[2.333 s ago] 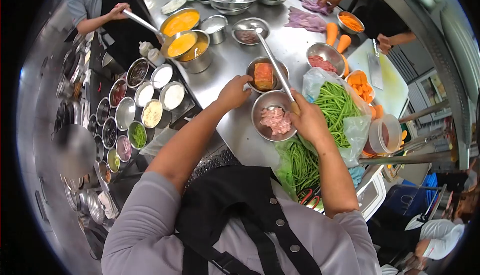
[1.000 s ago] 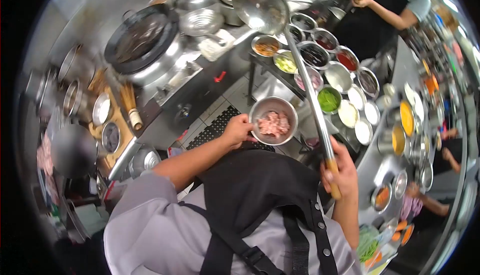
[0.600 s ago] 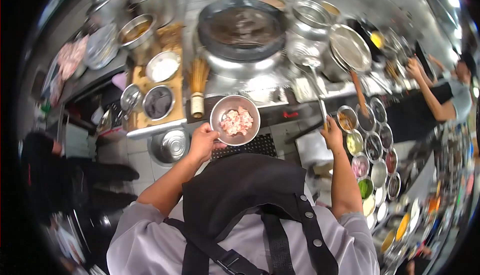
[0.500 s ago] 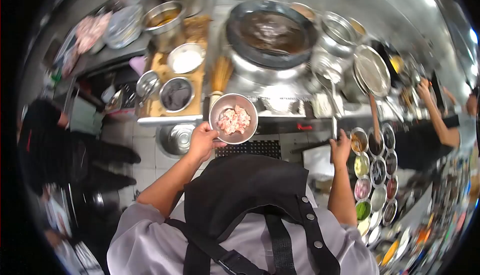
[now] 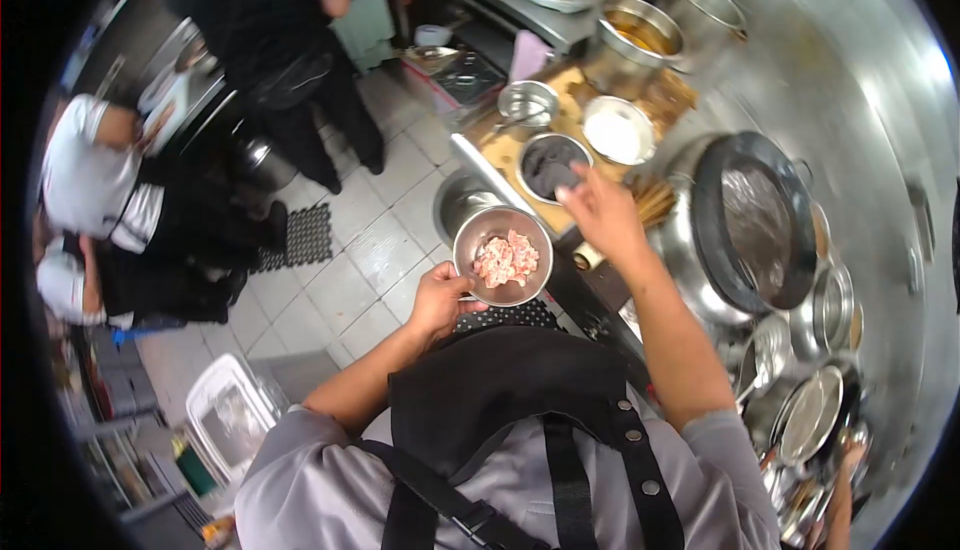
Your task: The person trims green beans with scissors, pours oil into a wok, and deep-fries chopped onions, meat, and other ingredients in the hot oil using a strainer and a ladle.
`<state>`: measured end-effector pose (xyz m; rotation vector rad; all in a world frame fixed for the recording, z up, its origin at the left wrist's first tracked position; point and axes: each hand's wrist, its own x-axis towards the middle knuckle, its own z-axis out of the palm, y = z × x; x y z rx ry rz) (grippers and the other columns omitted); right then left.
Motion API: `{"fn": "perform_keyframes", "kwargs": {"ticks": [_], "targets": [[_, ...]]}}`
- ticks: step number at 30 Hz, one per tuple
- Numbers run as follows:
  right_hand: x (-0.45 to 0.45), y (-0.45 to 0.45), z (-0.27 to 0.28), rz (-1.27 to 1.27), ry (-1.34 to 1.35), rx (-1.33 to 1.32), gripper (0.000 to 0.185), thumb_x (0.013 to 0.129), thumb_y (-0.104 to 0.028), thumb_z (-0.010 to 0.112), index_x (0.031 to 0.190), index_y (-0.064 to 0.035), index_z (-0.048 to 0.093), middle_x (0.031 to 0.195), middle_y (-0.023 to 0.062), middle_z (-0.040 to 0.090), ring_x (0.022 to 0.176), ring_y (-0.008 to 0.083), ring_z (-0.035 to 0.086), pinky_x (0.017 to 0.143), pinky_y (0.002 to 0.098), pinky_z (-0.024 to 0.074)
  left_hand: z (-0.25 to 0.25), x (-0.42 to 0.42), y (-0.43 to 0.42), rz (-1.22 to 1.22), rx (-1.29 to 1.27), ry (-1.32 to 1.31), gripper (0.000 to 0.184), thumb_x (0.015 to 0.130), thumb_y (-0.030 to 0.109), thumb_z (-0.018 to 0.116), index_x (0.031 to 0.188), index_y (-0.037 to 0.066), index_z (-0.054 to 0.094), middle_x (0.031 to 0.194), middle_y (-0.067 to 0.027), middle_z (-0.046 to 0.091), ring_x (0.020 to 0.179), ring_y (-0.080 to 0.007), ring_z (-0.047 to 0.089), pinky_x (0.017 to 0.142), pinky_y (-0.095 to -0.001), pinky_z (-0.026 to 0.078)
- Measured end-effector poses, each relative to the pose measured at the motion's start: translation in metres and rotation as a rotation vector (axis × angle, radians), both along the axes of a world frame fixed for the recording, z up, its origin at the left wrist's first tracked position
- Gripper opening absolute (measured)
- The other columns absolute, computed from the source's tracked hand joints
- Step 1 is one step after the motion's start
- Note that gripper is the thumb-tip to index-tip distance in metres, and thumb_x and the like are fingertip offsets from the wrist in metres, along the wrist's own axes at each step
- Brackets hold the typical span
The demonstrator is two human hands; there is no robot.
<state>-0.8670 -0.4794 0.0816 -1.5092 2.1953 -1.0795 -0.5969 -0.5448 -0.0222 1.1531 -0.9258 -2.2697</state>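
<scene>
My left hand (image 5: 441,300) grips the rim of a steel bowl (image 5: 465,285), thumb inside the edge, in front of my apron. Pale pink pieces of raw meat (image 5: 506,258) lie in the bowl. My right hand (image 5: 607,215) is empty, its fingers apart and somewhat blurred. Its fingertips are at the near right edge of a metal bowl of dark grey contents (image 5: 549,164); whether they touch it I cannot tell. Beside that bowl are a bowl of white contents (image 5: 617,130) and a small metal pot (image 5: 528,104). A bamboo brush (image 5: 652,200) lies partly behind my right hand.
A large wok (image 5: 705,220) with liquid sits on the stove at right. Behind the bowls stands a pot of orange-brown liquid (image 5: 645,35). A sink (image 5: 462,200) lies left of the counter. Co-workers (image 5: 285,60) stand at left; another person's arm (image 5: 842,505) shows lower right.
My view has turned left. My right hand has left a long handle on the right and reached over to the bowl of dark contents. My left hand still holds the meat bowl.
</scene>
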Motion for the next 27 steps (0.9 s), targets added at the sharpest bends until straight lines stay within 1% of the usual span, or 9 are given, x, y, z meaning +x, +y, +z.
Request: {"fn": "perform_keyframes", "kwargs": {"ticks": [4, 6, 10, 12, 17, 19, 22, 24, 27], "targets": [[0.010, -0.130, 0.015, 0.066, 0.279, 0.217, 0.067, 0.093, -0.058, 0.055, 0.123, 0.0016, 0.061, 0.103, 0.0255, 0.070, 0.096, 0.0427, 0.067, 0.087, 0.0497, 0.0516, 0.005, 0.030, 0.014, 0.169, -0.027, -0.046, 0.014, 0.089, -0.003, 0.059, 0.081, 0.005, 0.051, 0.093, -0.0125, 0.064, 0.075, -0.0212, 0.066, 0.060, -0.0363, 0.065], [0.016, -0.174, 0.001, 0.027, 0.273, 0.408, 0.067, 0.092, -0.059, 0.055, 0.108, 0.0040, 0.068, 0.106, 0.0284, 0.069, 0.106, 0.0448, 0.064, 0.095, 0.0485, 0.0490, 0.007, 0.046, 0.019, 0.232, 0.036, -0.038, 0.014, 0.088, -0.003, 0.060, 0.081, 0.005, 0.051, 0.092, -0.0120, 0.064, 0.073, -0.0201, 0.066, 0.060, -0.0364, 0.065], [-0.011, -0.222, -0.047, 0.124, 0.102, 0.773, 0.039, 0.091, -0.031, 0.062, 0.099, 0.0062, 0.070, 0.095, 0.0277, 0.071, 0.077, 0.0367, 0.072, 0.059, 0.0453, 0.0584, -0.020, 0.078, 0.015, 0.290, -0.007, -0.052, 0.006, 0.087, -0.003, 0.059, 0.088, 0.003, 0.056, 0.093, -0.0120, 0.065, 0.076, -0.0229, 0.067, 0.061, -0.0390, 0.064], [-0.027, -0.225, -0.064, 0.031, -0.007, 0.689, 0.026, 0.089, -0.014, 0.058, 0.098, 0.0075, 0.069, 0.085, 0.0259, 0.070, 0.063, 0.0309, 0.071, 0.045, 0.0404, 0.0553, -0.018, 0.083, 0.004, 0.329, 0.014, -0.052, 0.009, 0.086, -0.003, 0.060, 0.084, 0.004, 0.054, 0.093, -0.0125, 0.065, 0.075, -0.0233, 0.067, 0.061, -0.0392, 0.064], [-0.044, -0.189, -0.036, -0.004, 0.026, 0.729, 0.023, 0.087, -0.007, 0.054, 0.098, 0.0064, 0.069, 0.087, 0.0255, 0.071, 0.071, 0.0360, 0.071, 0.058, 0.0450, 0.0588, -0.013, 0.065, -0.036, 0.297, -0.008, -0.060, 0.016, 0.085, -0.003, 0.062, 0.079, 0.005, 0.050, 0.093, -0.0129, 0.064, 0.078, -0.0244, 0.068, 0.060, -0.0402, 0.064], [-0.074, -0.175, -0.061, 0.145, 0.517, 0.489, 0.025, 0.087, -0.010, 0.054, 0.101, 0.0049, 0.067, 0.093, 0.0282, 0.070, 0.085, 0.0423, 0.069, 0.079, 0.0489, 0.0568, -0.012, 0.054, -0.054, 0.238, -0.019, -0.015, 0.017, 0.085, -0.003, 0.062, 0.078, 0.006, 0.050, 0.092, -0.0129, 0.064, 0.078, -0.0242, 0.068, 0.059, -0.0406, 0.064], [-0.063, -0.119, -0.036, 0.016, 0.559, 0.476, 0.028, 0.084, -0.010, 0.052, 0.107, 0.0035, 0.064, 0.097, 0.0298, 0.068, 0.097, 0.0445, 0.066, 0.092, 0.0498, 0.0504, -0.012, 0.024, -0.078, 0.162, -0.053, 0.110, 0.018, 0.085, -0.004, 0.063, 0.077, 0.006, 0.050, 0.086, -0.0098, 0.063, 0.076, -0.0223, 0.067, 0.059, -0.0417, 0.064], [-0.055, -0.061, -0.022, -0.081, 0.560, 0.528, 0.031, 0.085, -0.009, 0.052, 0.112, 0.0036, 0.060, 0.098, 0.0290, 0.068, 0.099, 0.0432, 0.065, 0.087, 0.0527, 0.0503, -0.004, 0.003, -0.094, 0.101, -0.108, 0.095, 0.017, 0.085, -0.004, 0.062, 0.077, 0.006, 0.051, 0.085, -0.0087, 0.063, 0.074, -0.0220, 0.067, 0.059, -0.0415, 0.065], [-0.031, 0.043, 0.001, -0.323, 0.297, 0.282, 0.034, 0.092, -0.018, 0.057, 0.119, 0.0005, 0.060, 0.096, 0.0281, 0.068, 0.093, 0.0438, 0.066, 0.082, 0.0492, 0.0512, 0.000, -0.030, -0.108, 0.042, -0.141, 0.128, 0.018, 0.085, -0.005, 0.060, 0.075, 0.006, 0.050, 0.081, -0.0066, 0.060, 0.070, -0.0199, 0.066, 0.057, -0.0376, 0.065]]}}
